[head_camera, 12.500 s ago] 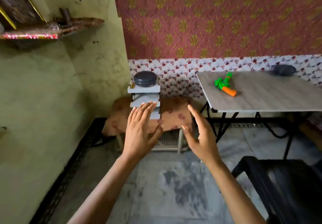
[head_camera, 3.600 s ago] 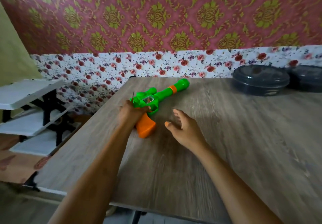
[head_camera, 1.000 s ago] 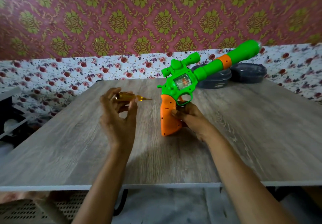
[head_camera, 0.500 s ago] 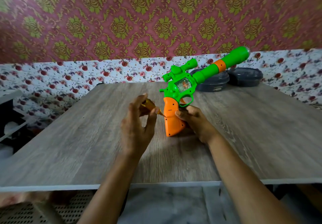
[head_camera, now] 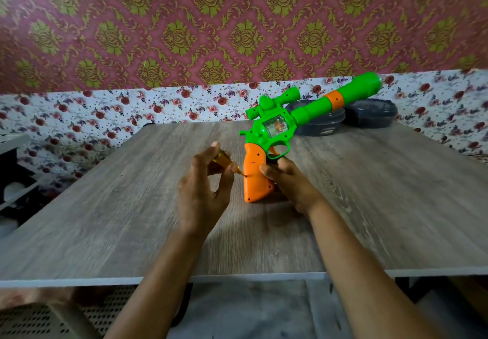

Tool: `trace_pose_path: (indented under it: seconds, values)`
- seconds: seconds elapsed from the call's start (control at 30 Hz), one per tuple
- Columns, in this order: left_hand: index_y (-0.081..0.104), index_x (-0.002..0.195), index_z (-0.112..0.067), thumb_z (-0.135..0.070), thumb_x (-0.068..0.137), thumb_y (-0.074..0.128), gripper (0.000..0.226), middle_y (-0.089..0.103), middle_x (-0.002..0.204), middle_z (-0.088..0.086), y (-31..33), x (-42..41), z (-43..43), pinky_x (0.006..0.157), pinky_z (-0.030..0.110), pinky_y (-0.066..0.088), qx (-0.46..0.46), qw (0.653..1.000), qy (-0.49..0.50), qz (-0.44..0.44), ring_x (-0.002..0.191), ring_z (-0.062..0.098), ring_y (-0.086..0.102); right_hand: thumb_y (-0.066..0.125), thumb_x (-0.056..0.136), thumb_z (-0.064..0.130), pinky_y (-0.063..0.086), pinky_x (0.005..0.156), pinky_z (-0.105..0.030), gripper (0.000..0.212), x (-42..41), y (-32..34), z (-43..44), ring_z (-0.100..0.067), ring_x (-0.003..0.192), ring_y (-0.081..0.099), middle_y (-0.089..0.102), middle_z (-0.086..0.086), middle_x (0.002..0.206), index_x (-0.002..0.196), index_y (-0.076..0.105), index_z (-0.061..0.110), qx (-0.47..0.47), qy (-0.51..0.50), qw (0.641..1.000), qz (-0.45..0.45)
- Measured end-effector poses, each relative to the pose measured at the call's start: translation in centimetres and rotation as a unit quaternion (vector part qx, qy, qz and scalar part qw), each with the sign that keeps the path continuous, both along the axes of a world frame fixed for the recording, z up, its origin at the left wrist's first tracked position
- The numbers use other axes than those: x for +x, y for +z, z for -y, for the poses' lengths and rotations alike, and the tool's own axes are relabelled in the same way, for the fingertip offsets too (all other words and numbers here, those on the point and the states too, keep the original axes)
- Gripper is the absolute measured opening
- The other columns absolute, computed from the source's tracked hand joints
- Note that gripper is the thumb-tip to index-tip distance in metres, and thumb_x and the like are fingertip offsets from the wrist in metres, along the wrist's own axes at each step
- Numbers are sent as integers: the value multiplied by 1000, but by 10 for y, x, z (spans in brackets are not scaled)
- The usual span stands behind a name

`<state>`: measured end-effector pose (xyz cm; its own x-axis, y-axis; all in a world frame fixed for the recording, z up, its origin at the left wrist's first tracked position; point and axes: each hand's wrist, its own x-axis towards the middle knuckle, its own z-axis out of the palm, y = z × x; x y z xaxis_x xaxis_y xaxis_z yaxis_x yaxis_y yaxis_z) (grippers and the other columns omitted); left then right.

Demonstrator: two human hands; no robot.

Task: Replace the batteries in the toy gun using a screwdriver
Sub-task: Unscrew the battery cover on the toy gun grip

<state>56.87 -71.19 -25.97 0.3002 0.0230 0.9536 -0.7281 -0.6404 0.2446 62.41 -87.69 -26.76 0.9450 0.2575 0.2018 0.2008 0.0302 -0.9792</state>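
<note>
Counts: 1 toy gun (head_camera: 277, 132), 1 screwdriver (head_camera: 224, 161), 2 dark round lidded containers (head_camera: 320, 124), 2 hands, 1 table (head_camera: 132, 206).
Toy gun: green body and long barrel with 1 orange band, orange grip; it stands on the butt of the grip on the table, about mid-table, barrel angled up and to the right toward the wall.
Left hand (head_camera: 203, 193): fingers curled narrowly around the yellow handle of the screwdriver, thumb up; the hand covers much of the handle.
Screwdriver: short tip pointing right, meeting the left edge of the orange grip at a small dark spot; whether it sits in a screw head cannot be told.
Right hand (head_camera: 287, 180): closed around the right side of the orange grip below the trigger guard, thumb on the near face, holding the gun upright.
Containers: side by side at the far edge of the table, behind the barrel, well apart from the hands.
Change from 0.5 s ago: the screwdriver tip, then just short of the grip, now touches it; the gun stays upright in the right hand's grasp.
Change from 1.0 s ago: the left hand then held the screwdriver apart from the gun, well to its left.
</note>
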Motion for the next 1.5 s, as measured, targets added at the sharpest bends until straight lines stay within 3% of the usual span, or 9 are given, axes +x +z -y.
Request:
trace_pose_path:
  seconds: [0.2,0.3,0.47,0.63,0.73,0.9,1.07,1.23,1.5]
  values:
    - [39,113,-13,-14,86,60,35,69,94,7,-4,1,0,64,36,58,-5,1000,-7,-11,81,14,69,54,91,16,46,96,-40,51,0,-2,-3,-21,114,54,55,-12,130,136,31,10,4,-5,1000,-27]
    - [39,113,-14,-15,86,61,35,65,95,0,-4,0,0,65,37,57,-24,1000,-4,-15,81,10,67,63,76,28,44,100,-48,69,-1,-2,-3,-27,118,56,57,-13,129,136,31,15,3,17,999,-38]
    - [39,114,-14,-16,85,60,35,66,94,1,-4,0,-1,66,36,57,-19,1000,5,-13,81,12,68,64,69,20,47,96,-50,71,-3,-2,-2,-26,115,57,60,-10,124,134,35,20,2,53,998,-44]
    - [39,121,-14,-29,90,56,39,68,98,9,0,-2,-1,69,16,54,-23,1000,14,-14,85,3,63,62,74,22,51,87,-54,61,-4,-2,2,-36,113,57,59,-21,124,131,40,19,9,76,996,-54]
    - [43,124,-12,-27,99,40,30,69,101,14,1,-3,-4,65,11,48,-26,999,20,17,80,11,62,62,81,16,50,89,-55,56,-3,-2,2,-37,114,57,58,-22,125,132,41,16,10,76,996,-52]
    - [51,113,-8,-7,91,53,21,63,110,4,3,-3,-4,81,6,46,-38,996,38,74,98,9,62,59,87,12,54,82,-44,49,-2,0,4,-29,106,61,60,-16,123,133,40,17,3,73,996,-44]
    - [49,99,-12,-24,91,59,17,56,82,0,4,-4,-4,64,9,40,-50,993,47,96,69,8,52,53,91,9,56,78,-42,45,-1,1,4,-27,104,62,62,-13,119,132,39,20,0,72,997,-42]
    - [51,92,-12,-26,92,58,15,46,96,6,5,-2,-6,73,5,40,-68,991,61,95,84,4,47,52,90,9,56,76,-39,42,-2,2,4,-22,98,63,63,-9,114,128,40,22,0,70,997,-43]
    - [52,103,-10,-8,89,55,14,66,100,1,2,-4,-3,71,15,49,-13,997,3,77,84,6,61,52,91,9,57,75,-34,39,1,1,5,-13,93,64,64,-2,107,125,41,26,-10,58,997,-45]
